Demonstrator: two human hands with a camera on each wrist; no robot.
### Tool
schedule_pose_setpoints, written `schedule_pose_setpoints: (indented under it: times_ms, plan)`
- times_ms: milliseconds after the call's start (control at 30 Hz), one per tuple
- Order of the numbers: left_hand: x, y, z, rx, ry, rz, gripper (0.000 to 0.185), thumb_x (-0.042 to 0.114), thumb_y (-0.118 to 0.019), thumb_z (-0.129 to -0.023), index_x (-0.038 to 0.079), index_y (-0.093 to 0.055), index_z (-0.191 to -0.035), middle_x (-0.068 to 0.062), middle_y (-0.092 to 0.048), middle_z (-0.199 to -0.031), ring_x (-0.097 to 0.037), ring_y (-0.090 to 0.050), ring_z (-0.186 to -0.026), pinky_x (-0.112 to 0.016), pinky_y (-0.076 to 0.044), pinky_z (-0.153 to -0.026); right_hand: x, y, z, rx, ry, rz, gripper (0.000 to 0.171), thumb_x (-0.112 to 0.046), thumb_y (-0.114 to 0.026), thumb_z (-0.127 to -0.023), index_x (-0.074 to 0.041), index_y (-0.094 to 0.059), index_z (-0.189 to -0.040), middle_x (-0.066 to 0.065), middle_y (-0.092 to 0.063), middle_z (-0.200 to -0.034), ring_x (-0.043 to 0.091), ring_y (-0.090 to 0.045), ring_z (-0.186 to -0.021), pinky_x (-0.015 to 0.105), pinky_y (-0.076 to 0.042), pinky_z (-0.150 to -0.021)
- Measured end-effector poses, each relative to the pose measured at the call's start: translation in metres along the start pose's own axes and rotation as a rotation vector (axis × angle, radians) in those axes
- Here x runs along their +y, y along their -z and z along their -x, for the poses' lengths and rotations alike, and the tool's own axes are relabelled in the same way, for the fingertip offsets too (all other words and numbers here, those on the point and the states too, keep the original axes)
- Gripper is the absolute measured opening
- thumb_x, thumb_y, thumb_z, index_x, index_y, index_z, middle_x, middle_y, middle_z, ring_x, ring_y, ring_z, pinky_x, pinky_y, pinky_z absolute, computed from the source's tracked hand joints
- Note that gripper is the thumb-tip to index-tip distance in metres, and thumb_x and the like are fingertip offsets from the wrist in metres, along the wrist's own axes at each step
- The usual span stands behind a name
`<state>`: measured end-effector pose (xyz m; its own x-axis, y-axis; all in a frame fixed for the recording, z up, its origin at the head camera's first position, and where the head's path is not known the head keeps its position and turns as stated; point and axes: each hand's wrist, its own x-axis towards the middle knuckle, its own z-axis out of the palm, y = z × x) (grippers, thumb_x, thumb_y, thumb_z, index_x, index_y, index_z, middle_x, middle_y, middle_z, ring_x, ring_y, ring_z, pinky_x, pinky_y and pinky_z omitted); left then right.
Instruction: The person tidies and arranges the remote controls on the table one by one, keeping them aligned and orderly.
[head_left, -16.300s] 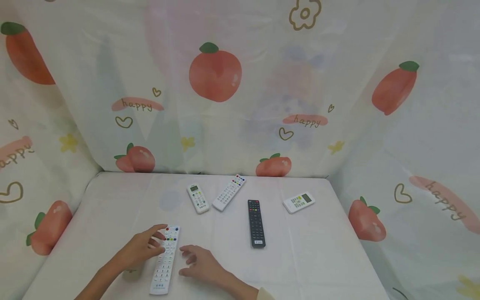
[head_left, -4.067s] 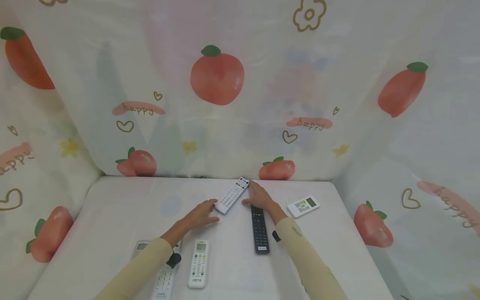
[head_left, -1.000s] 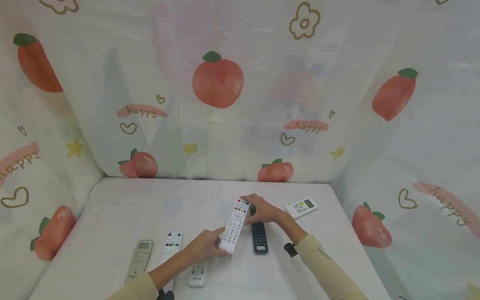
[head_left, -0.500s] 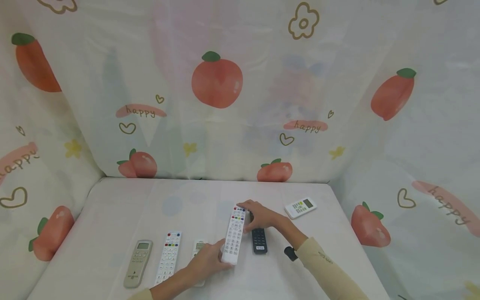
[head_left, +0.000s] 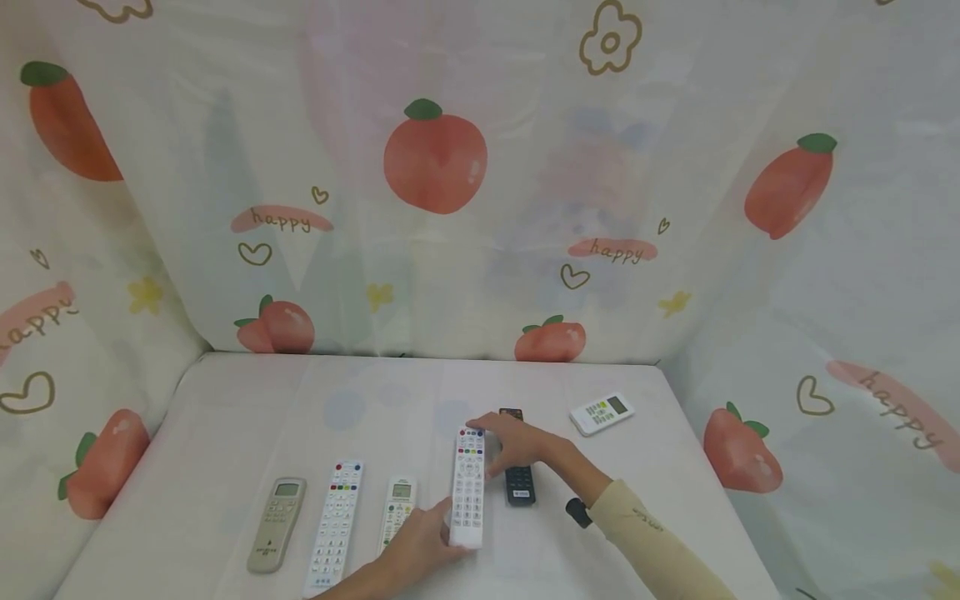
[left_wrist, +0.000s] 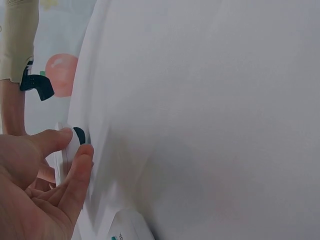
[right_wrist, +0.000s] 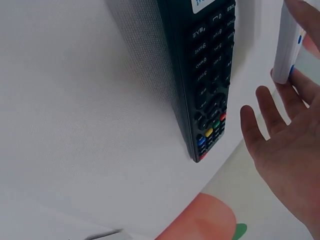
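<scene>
A long white remote control (head_left: pixel 468 492) with coloured buttons is held over the middle of the table, apparently just above the cloth. My left hand (head_left: pixel 416 542) pinches its near end between thumb and fingers; the left wrist view shows this grip on the remote's edge. At the far end, my right hand (head_left: pixel 517 442) holds it by thumb and fingertips, with the other fingers spread in the right wrist view. A black remote control (right_wrist: pixel 205 75) lies on the table beneath and beside my right hand, partly covered by it in the head view.
To the left lie a beige remote (head_left: pixel 277 525), another long white remote (head_left: pixel 335 525) and a small white remote (head_left: pixel 401 500), partly hidden by my left hand. A white remote with a screen (head_left: pixel 602 412) lies at the back right. Fruit-printed cloth walls enclose the table (head_left: pixel 262 417).
Both hands have taken the white remote from the table's back and brought it nearer, turning it straighter. Earlier, the beige remote appeared and the small white one moved to the front row.
</scene>
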<state>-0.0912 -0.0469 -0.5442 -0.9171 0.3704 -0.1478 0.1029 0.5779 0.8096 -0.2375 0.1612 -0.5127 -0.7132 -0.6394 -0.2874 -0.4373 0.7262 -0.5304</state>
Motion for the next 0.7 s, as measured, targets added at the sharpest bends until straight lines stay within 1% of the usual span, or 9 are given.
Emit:
schedule_pose_setpoints:
  times_ms: [133,267,400,500,633,700]
  plan:
    - [0.001,-0.002,0.003,-0.029,0.044,0.011,0.074,0.015,-0.084,-0.079,-0.011,-0.048,-0.137,0.004,-0.063,-0.066,-0.008,-0.057,-0.057,-0.024,-0.046,-0.053,-0.002,-0.004,-0.001,-0.012,0.018,0.058,0.087,-0.026,-0.090,-0.074,-0.014,-0.047,-0.149,0.007,-0.048,-0.148,0.028,-0.043,-0.135,0.050,-0.037,-0.109]
    - [0.001,-0.004,0.006,-0.046,0.078,-0.002,0.070,0.014,-0.084,-0.079,-0.011,-0.049,-0.135,0.002,-0.062,-0.067,-0.010,-0.058,-0.059,-0.026,-0.048,-0.055,-0.003,-0.008,-0.002,-0.027,0.009,0.101,0.088,-0.030,-0.089,-0.074,-0.015,-0.047,-0.149,0.005,-0.048,-0.149,0.027,-0.042,-0.137,0.049,-0.036,-0.110]
    - [0.001,-0.005,0.008,-0.061,0.101,-0.030,0.066,0.017,-0.084,-0.079,-0.009,-0.053,-0.131,0.002,-0.060,-0.066,-0.011,-0.057,-0.059,-0.027,-0.049,-0.056,-0.004,-0.014,-0.004,-0.035,0.012,0.187,0.089,-0.036,-0.088,-0.074,-0.016,-0.047,-0.149,0.003,-0.050,-0.147,0.024,-0.044,-0.135,0.046,-0.038,-0.109]
    - [0.002,-0.007,0.009,-0.077,0.135,-0.048,0.063,0.019,-0.085,-0.079,-0.008,-0.055,-0.128,0.002,-0.059,-0.066,-0.012,-0.057,-0.059,-0.028,-0.050,-0.057,-0.004,-0.019,-0.005,-0.029,0.022,0.251,0.089,-0.039,-0.088,-0.073,-0.016,-0.048,-0.148,0.002,-0.052,-0.145,0.023,-0.047,-0.132,0.044,-0.039,-0.108]
    - [0.001,-0.010,0.011,-0.098,0.185,-0.061,0.061,0.020,-0.085,-0.079,-0.008,-0.056,-0.125,0.001,-0.058,-0.067,-0.014,-0.057,-0.060,-0.030,-0.051,-0.059,-0.004,-0.024,-0.006,-0.022,0.024,0.299,0.089,-0.042,-0.089,-0.070,-0.017,-0.050,-0.147,0.000,-0.055,-0.143,0.021,-0.049,-0.130,0.043,-0.039,-0.108]
    - [0.001,-0.012,0.012,-0.103,0.197,-0.069,0.061,0.022,-0.085,-0.079,-0.009,-0.056,-0.124,0.000,-0.058,-0.067,-0.015,-0.056,-0.060,-0.031,-0.051,-0.059,-0.005,-0.027,-0.006,-0.028,0.011,0.317,0.089,-0.044,-0.089,-0.070,-0.018,-0.051,-0.147,-0.001,-0.055,-0.142,0.020,-0.049,-0.131,0.043,-0.038,-0.109]
